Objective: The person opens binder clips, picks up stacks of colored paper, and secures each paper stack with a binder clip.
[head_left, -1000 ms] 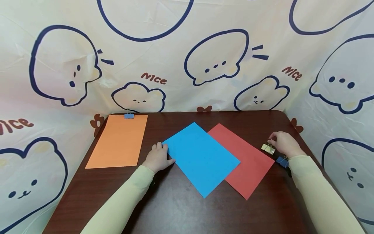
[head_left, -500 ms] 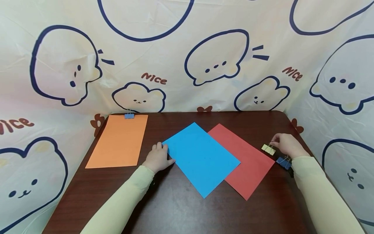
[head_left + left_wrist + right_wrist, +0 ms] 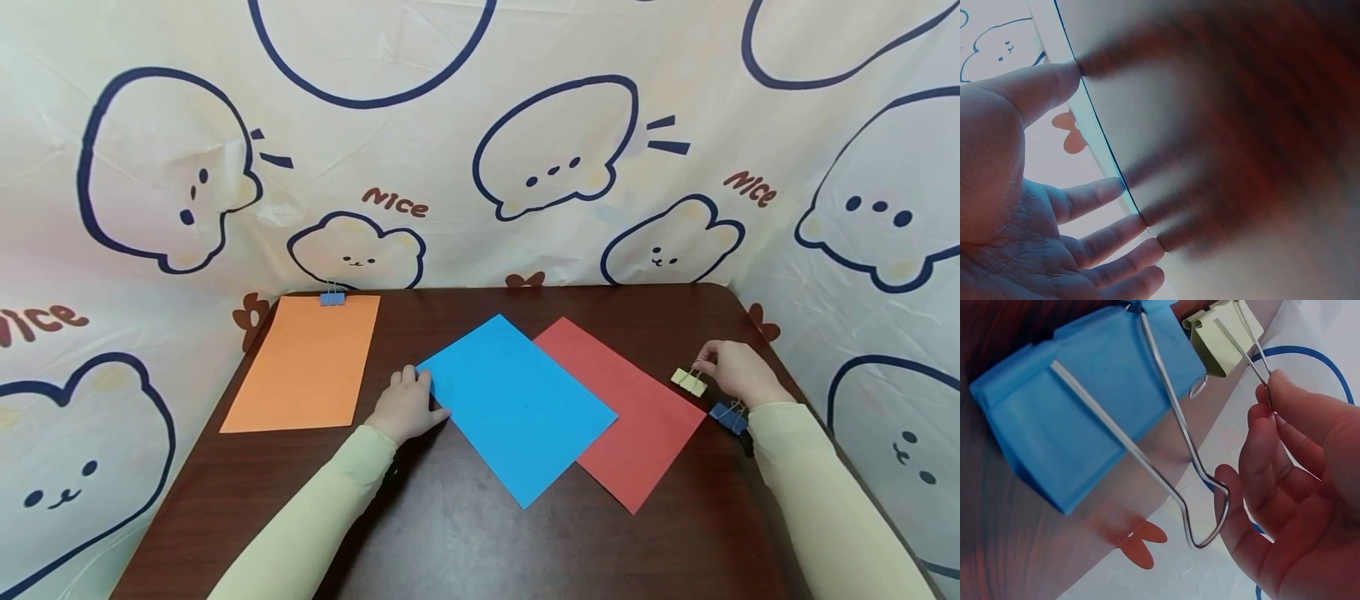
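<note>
My left hand point(image 3: 405, 406) lies at the left corner of a blue sheet of paper point(image 3: 517, 408). In the left wrist view its fingertips point(image 3: 1113, 187) and thumb rest along the sheet's edge, fingers extended. Over on the right, my right hand point(image 3: 738, 371) pinches the wire handle of a yellow binder clip point(image 3: 688, 382) between thumb and index finger. The right wrist view shows the pinch at the handle's end, the yellow clip point(image 3: 1222, 337) beyond it. A larger blue binder clip point(image 3: 729, 417) sits just below that hand, its wire handle sticking up.
A red sheet point(image 3: 645, 417) lies partly under the blue one. At the back left is an orange sheet point(image 3: 300, 362) with a small blue binder clip point(image 3: 332, 297) at its top edge. Patterned cloth walls point(image 3: 465, 167) stand around the brown table point(image 3: 480, 550).
My right hand has shifted slightly right, its thumb and finger now on the yellow binder clip's handle. My left hand and the sheets stay as they were.
</note>
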`<state>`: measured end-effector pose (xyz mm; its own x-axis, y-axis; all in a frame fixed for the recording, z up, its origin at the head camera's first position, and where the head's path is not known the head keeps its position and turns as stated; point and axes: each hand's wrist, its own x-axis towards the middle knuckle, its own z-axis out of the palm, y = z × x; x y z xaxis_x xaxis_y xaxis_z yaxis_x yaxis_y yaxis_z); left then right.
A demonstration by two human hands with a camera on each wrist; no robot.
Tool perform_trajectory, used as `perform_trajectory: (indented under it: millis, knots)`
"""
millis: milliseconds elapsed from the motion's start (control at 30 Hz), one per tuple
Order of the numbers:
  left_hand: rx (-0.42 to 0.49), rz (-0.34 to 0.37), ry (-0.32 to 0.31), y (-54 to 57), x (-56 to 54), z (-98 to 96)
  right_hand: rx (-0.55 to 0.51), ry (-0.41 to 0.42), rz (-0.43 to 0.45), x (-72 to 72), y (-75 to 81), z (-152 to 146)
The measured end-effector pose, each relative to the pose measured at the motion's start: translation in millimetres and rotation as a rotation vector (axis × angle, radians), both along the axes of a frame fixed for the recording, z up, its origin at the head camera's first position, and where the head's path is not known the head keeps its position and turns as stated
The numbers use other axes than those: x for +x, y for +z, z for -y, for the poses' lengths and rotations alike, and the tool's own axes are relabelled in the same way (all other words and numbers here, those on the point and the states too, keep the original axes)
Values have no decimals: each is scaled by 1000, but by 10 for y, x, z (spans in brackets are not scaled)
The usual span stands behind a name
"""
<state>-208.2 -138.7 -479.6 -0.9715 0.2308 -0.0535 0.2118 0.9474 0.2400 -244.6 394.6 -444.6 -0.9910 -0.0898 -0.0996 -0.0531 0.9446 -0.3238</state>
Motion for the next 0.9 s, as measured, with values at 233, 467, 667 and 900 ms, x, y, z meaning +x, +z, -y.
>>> perform_trajectory:
  millis: [233,467,667,900]
  knots:
    - [-3,3,3,17,17,2,-7,-3,-40,34,34,40]
    - [-2,3,3,35,32,-2,-1,-6,-130,103,24,116]
    - [2,5,3,23,17,-4,-12,0,-156,164,11,178]
    - [1,4,1,28,30,-6,0,14,-118,215,31,234]
